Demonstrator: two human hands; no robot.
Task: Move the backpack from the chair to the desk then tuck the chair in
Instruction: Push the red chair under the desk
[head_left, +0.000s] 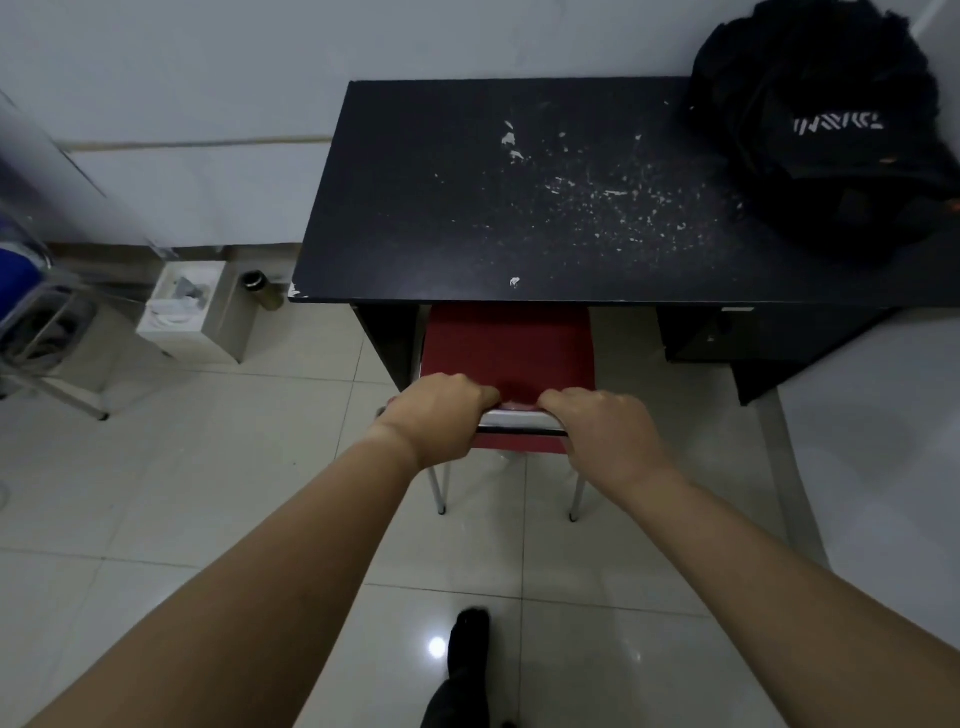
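Note:
A black backpack (826, 130) with a white logo lies on the far right of the black desk (467, 208), whose top is scratched and flecked white. The red chair (506, 351) stands in the desk's knee opening, the front of its seat under the desk edge. My left hand (436, 415) and my right hand (602, 431) both grip the top of the chair's backrest, side by side, on its metal bar. The chair's rear legs show below my hands on the tiled floor.
A drawer unit (753, 332) sits under the desk's right side. On the floor at left stand a white open box (182, 306) and a dark bottle (260, 288). A metal-framed piece of furniture (41, 338) is at the far left. My foot (465, 670) is on the glossy tiles.

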